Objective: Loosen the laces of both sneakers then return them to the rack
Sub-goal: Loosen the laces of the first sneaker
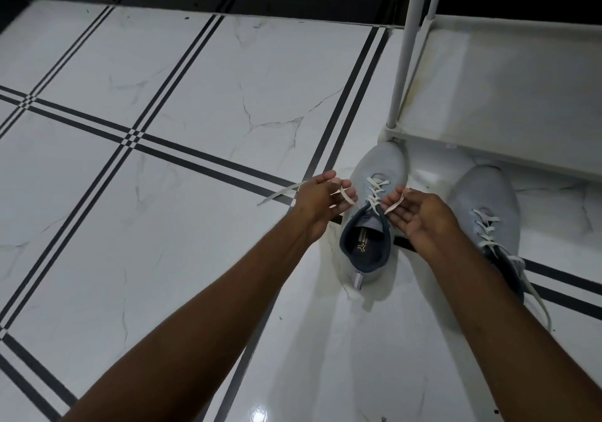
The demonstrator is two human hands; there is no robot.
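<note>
Two light grey sneakers with white laces stand on the tiled floor, toes toward the rack. The left sneaker (374,219) has a dark blue collar and its laces are untied. My left hand (321,200) holds one lace end out to the left of this shoe, the lace wrapped over my fingers. On the shoe's right side my right hand (420,213) pinches the other lace end. The right sneaker (485,213) stands apart at the right, partly hidden by my right forearm, its loose lace trailing toward me on the floor.
A white shoe rack (501,96) with thin white poles stands at the upper right; its lowest shelf edge is just above the sneakers' toes. White marble floor tiles with black double stripes spread to the left. A black skirting runs along the far wall.
</note>
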